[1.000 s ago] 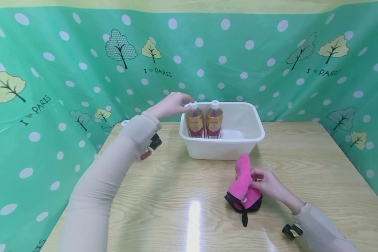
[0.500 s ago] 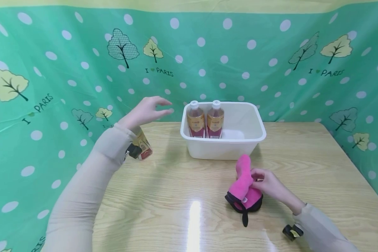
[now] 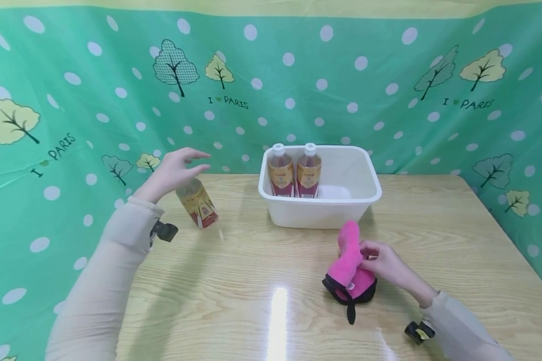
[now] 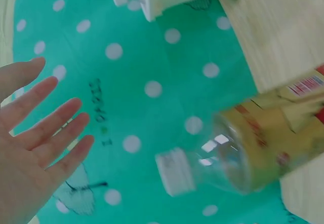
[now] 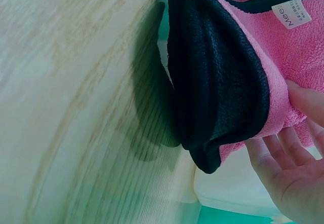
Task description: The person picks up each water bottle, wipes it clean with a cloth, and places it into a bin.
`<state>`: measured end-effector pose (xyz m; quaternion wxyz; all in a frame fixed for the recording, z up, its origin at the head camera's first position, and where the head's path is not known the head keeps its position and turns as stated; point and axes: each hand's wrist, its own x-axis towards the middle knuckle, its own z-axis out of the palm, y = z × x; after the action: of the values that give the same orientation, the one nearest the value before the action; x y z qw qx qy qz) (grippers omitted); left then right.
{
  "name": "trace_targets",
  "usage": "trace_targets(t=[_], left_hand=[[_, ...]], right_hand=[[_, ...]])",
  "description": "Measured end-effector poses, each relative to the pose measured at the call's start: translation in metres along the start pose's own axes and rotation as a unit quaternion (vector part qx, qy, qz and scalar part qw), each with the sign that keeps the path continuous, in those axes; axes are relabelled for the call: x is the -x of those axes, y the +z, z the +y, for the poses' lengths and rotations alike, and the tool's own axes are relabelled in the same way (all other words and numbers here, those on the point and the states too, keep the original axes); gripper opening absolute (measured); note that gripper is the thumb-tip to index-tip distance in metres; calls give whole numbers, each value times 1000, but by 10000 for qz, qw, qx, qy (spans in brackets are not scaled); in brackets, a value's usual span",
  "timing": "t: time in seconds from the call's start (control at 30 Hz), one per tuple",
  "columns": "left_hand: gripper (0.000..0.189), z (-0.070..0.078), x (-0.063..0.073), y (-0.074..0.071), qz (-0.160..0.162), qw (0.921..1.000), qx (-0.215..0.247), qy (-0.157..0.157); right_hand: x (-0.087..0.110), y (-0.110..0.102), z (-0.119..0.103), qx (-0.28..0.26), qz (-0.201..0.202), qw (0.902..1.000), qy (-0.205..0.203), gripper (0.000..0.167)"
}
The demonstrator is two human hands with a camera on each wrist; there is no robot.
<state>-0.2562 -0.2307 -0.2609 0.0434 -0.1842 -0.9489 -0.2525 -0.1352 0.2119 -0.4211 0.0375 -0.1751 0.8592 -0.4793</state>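
My left hand (image 3: pixel 173 168), fingers spread and holding nothing, is above and beside a clear bottle (image 3: pixel 197 203) with a yellow and red label at the table's left. In the left wrist view, that bottle's white cap (image 4: pixel 175 172) points toward the hand's side, with a gap between cap and fingers (image 4: pixel 73 158). Thumb and fingers of my right hand (image 3: pixel 386 263) pinch a folded pink cloth (image 3: pixel 345 268) with black edging and a black loop. The cloth's lower edge is at the tabletop. A white tag (image 5: pixel 291 13) shows on it in the right wrist view.
Behind the cloth stands a white plastic tub (image 3: pixel 318 213). Two similar bottles, a left one (image 3: pixel 281 175) and a right one (image 3: pixel 308 175), stand side by side in its left part. A green dotted curtain (image 3: pixel 298 75) encloses the wooden table (image 3: pixel 235 281) at the back and sides.
From the left bottle in the tub, my left hand has moved left and slightly down to beside the separate bottle, uncovering it. My right hand and the pink cloth stay put.
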Motion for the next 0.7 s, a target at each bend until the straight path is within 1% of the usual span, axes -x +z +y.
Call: trace_targets(t=[0.13,0.27,0.5,0.7], left_hand=[[44,-15,9,-1,125,9995,117,-268],[45,-28,16,0,244,9983,268,-449],[46,-49,22,5,327,9973,337,-564],[52,-61,25,10,357,9953,476,-770]], right_hand=[[0,-1,0,28,0,10000,-14,18],[0,-1,1,48,0,10000,-59,18],[0,-1,0,21,-12,10000,-12,18],[0,-1,-1,47,-11,10000,29,19]])
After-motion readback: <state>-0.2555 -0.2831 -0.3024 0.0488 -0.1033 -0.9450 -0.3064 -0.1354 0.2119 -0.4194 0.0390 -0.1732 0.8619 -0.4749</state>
